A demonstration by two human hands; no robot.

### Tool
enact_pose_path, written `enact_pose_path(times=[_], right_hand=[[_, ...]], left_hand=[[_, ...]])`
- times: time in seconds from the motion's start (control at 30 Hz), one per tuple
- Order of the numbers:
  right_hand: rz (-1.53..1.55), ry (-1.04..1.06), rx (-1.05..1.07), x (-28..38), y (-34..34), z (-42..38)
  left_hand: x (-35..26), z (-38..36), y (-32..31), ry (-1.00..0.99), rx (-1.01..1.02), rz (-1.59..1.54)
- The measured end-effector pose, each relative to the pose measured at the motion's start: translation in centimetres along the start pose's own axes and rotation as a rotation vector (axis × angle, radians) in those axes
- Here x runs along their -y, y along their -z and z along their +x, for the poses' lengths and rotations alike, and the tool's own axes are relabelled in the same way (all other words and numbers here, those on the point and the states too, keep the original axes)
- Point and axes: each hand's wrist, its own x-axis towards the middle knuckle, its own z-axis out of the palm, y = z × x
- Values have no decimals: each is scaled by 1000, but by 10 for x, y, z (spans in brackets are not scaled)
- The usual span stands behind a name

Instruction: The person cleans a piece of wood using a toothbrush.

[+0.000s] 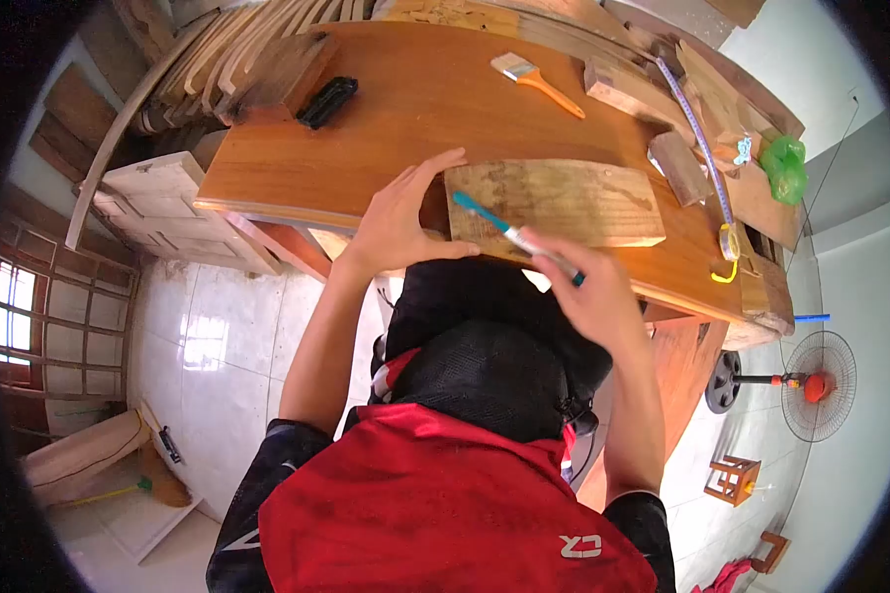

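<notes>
A pale wooden board (564, 203) lies lengthwise near the front edge of the table, with dark marks toward its right end. My left hand (396, 222) spans the board's left end, fingertips at the far corner and thumb at the near one, gripping it. In my right hand (588, 292) is a slim teal-and-white toothbrush (509, 232), closed between the fingers. Its teal head slants over the left part of the board, close to the surface.
A paintbrush (539, 86) and a black brush-like block (327, 102) lie farther back on the brown wooden table (415, 89). Wood blocks (678, 168), a tape measure (729, 242) and a green bag (785, 170) sit at right. A fan (818, 386) stands beyond.
</notes>
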Motion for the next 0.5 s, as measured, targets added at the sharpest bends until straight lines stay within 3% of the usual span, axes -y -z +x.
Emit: enact_pose_path(times=[0.1, 0.13, 0.27, 0.37, 0.4, 0.5], right_hand=[[-133, -500, -105, -17, 29, 14], [-201, -417, -200, -28, 27, 10], [-46, 120, -33, -4, -2, -9], [-38, -358, -150, -19, 26, 5], [-124, -392, -186, -32, 32, 10], [-200, -168, -61, -5, 5, -8]], left_hand=[[1, -1, -2, 5, -5, -14], [1, -1, -2, 5, 0, -15], [1, 2, 1, 1, -6, -2], [0, 1, 0, 28, -4, -31], [0, -1, -1, 24, 10, -29], [3, 5, 4, 5, -2, -5]])
